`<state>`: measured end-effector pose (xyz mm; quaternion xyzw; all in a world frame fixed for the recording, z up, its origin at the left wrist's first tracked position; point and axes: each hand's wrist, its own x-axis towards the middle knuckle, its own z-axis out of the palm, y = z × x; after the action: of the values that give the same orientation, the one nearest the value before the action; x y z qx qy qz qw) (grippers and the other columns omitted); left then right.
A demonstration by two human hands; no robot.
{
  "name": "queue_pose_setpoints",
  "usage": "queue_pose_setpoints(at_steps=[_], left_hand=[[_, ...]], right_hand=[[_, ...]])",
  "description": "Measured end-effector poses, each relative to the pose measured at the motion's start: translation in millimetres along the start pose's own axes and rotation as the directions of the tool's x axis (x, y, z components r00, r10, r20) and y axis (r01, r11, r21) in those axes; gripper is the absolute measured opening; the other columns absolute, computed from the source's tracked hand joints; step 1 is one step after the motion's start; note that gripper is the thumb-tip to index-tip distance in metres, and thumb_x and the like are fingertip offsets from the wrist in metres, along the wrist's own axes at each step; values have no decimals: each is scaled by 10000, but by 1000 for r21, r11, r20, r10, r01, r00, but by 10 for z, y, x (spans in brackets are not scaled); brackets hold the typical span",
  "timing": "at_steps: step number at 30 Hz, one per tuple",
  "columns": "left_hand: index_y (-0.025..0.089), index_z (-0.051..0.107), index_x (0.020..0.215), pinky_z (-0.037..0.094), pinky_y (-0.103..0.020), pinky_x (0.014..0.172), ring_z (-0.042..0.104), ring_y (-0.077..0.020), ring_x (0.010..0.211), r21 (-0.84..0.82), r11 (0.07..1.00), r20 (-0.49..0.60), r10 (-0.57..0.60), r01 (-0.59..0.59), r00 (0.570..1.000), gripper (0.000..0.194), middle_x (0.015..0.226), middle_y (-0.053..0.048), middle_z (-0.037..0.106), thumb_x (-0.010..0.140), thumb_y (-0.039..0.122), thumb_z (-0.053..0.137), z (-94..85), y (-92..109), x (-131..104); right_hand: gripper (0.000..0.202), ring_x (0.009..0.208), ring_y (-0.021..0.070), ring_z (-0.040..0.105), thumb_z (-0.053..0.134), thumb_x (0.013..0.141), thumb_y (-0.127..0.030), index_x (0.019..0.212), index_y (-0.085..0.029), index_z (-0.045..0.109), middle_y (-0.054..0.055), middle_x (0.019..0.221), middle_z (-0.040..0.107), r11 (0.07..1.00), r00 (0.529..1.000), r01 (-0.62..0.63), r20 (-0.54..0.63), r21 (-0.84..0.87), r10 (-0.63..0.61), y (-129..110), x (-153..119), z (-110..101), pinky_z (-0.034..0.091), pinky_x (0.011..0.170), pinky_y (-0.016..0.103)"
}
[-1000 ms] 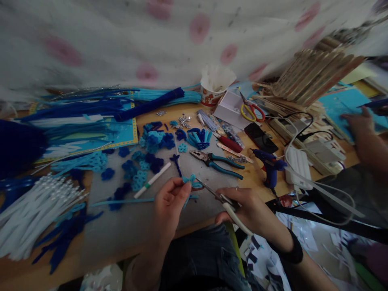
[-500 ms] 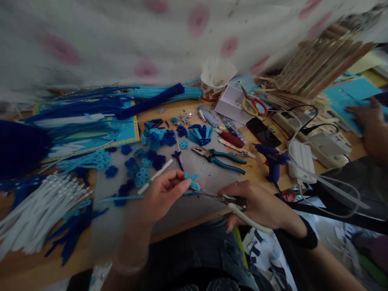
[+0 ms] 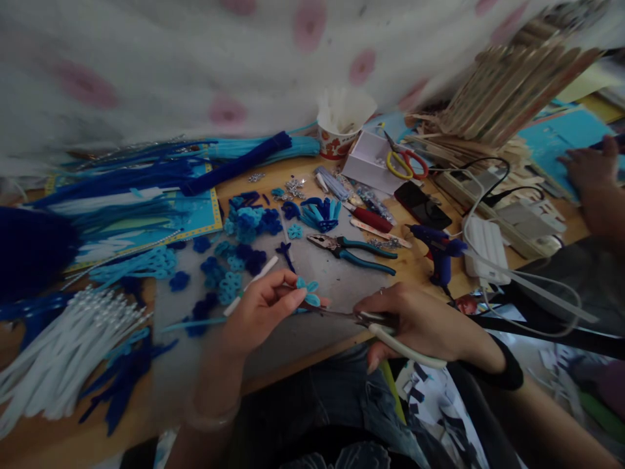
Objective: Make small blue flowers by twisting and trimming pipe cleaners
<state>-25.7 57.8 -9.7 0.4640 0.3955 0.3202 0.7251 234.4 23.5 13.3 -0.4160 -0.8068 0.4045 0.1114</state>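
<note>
My left hand (image 3: 261,309) pinches a light blue pipe-cleaner flower (image 3: 310,292) over the front of the grey mat (image 3: 283,339). My right hand (image 3: 405,322) is wrapped round the pale handles of scissors (image 3: 407,346), whose blades point left to just beneath the flower. How far the blades are apart is hard to see. Behind my hands lie pliers with teal handles (image 3: 364,253). To the left are several light and dark blue flowers (image 3: 229,286) and a white stick (image 3: 250,284), partly hidden by my left hand.
A blue glue gun (image 3: 441,254), a white power block (image 3: 486,251) with cables and a black phone (image 3: 422,204) lie to the right. White stems (image 3: 73,352) fill the left front. A paper cup (image 3: 339,133) stands behind. Another person's hand (image 3: 593,166) rests at far right.
The view has shifted slightly. The scissors' blades sit a little closer to the flower, and the other person's hand has moved slightly. Both of my hands keep their holds.
</note>
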Motion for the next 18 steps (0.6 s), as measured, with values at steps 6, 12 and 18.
queue_pose_setpoints(at_steps=[6, 12, 18], left_hand=[[220, 615, 814, 553, -347, 818, 788, -284, 973, 60, 998, 99, -10, 4, 995, 172, 888, -102, 839, 887, 348, 704, -87, 31, -8], [223, 607, 810, 540, -331, 799, 788, -279, 967, 75, 997, 107, -7, -1, 994, 186, 886, -98, 837, 890, 363, 699, -118, 20, 8], [232, 603, 810, 546, -354, 824, 796, -274, 913, 34, 999, 127, -17, 13, 992, 210, 808, -73, 824, 867, 397, 720, -116, 9, 20]], right_hand=[[568, 531, 107, 422, 686, 792, -727, 784, -159, 680, -36, 608, 546, 998, 998, -45, 40, 36, 43, -31, -6, -21, 269, 492, 247], [527, 521, 101, 407, 697, 816, -686, 741, -166, 664, -51, 584, 514, 999, 999, -33, 21, 22, 32, -40, 4, -5, 275, 488, 245], [531, 504, 100, 408, 683, 821, -694, 727, -172, 664, -52, 563, 516, 1000, 1000, -6, -3, -3, 6, -29, -9, -5, 273, 478, 245]])
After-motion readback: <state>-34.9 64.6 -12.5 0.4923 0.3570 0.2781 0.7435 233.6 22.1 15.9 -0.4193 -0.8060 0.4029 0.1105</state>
